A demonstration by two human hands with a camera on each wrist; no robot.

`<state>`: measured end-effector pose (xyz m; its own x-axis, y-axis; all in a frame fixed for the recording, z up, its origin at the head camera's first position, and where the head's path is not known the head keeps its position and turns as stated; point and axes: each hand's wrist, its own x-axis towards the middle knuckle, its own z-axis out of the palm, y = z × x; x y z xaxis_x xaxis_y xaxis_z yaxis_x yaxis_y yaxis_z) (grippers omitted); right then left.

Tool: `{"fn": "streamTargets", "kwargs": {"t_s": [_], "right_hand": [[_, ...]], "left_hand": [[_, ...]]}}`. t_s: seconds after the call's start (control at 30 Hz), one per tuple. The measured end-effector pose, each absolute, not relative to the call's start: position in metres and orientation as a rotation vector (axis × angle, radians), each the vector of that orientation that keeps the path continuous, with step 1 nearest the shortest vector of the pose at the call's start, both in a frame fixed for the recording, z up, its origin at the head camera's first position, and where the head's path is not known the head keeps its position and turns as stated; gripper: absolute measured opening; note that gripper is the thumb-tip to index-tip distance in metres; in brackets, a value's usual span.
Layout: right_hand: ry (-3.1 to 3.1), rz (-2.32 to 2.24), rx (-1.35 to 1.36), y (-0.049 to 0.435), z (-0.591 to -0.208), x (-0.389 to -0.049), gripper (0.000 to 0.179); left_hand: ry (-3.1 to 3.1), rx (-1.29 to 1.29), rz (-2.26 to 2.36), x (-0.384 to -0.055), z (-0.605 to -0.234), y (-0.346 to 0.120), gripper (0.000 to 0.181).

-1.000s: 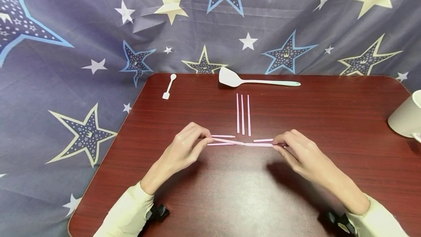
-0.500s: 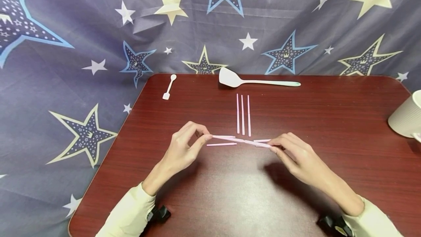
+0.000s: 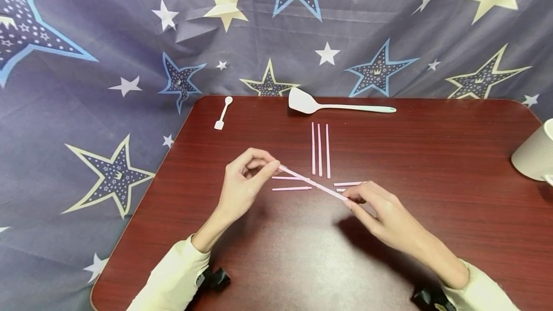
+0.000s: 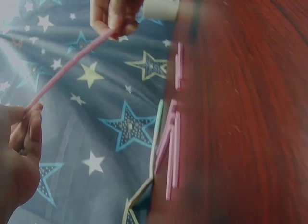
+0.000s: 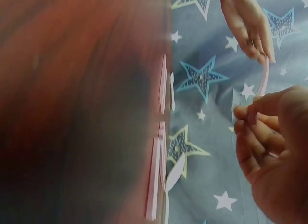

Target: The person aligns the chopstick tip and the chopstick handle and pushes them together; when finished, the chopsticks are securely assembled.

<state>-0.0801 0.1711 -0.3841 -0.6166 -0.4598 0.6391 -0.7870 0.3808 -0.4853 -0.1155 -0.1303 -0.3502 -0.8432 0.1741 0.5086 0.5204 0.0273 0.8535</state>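
Note:
A thin pink straw (image 3: 312, 183) is held slantwise above the table, its left end higher in the head view. My left hand (image 3: 244, 181) pinches that end between thumb and fingers. At the lower right end, my right hand (image 3: 386, 215) pinches the straw the same way. The left wrist view shows the straw (image 4: 67, 70) raised off the tabletop. Beneath it lie two pink straws (image 3: 291, 188) on the left, and two more (image 3: 347, 184) on the right, partly covered by my right hand. Three pink straws (image 3: 319, 150) lie parallel, pointing away from me.
A white spatula (image 3: 341, 106) with a pale green handle end lies along the back of the dark red table (image 3: 432, 157). A small white double-ended spoon (image 3: 223, 113) rests at the back left. At the right edge is a ribbed white mug (image 3: 533, 152). A star-patterned cloth (image 3: 294, 37) hangs behind.
The held straw has tilted more steeply: my left hand has moved up and away, my right hand down and to the left. The straws on the table have not moved.

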Motion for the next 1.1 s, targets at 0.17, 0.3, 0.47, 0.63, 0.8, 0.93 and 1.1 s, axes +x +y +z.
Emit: {"fn": "streamTargets", "kwargs": {"t_s": [0.17, 0.3, 0.47, 0.63, 0.8, 0.93, 1.1], "right_hand": [[-2.358, 1.289, 1.0, 0.161, -0.387, -0.072, 0.009], [-2.418, 1.5, 0.928, 0.152, -0.387, -0.067, 0.015], [-2.421, 1.706, 0.92, 0.141, -0.388, -0.064, 0.016], [-2.421, 1.815, 0.923, 0.134, -0.389, -0.063, 0.017], [-2.406, 1.87, 0.902, 0.13, -0.39, -0.061, 0.017], [-2.38, 1.897, 0.903, 0.129, -0.389, -0.059, 0.017], [-2.375, 1.885, 0.906, 0.127, -0.389, -0.057, 0.016]], "left_hand": [[-1.927, -0.674, -2.074, -0.12, -0.344, -0.112, 0.017], [-1.933, -0.681, -2.076, -0.123, -0.341, -0.096, 0.016], [-1.993, -0.712, -2.033, -0.129, -0.339, -0.08, 0.009], [-2.089, -0.71, -1.993, -0.133, -0.337, -0.071, 0.011], [-2.158, -0.732, -1.968, -0.137, -0.336, -0.065, 0.013], [-2.195, -0.755, -1.946, -0.139, -0.336, -0.062, 0.013], [-2.226, -0.761, -1.922, -0.14, -0.335, -0.062, 0.012]]}}
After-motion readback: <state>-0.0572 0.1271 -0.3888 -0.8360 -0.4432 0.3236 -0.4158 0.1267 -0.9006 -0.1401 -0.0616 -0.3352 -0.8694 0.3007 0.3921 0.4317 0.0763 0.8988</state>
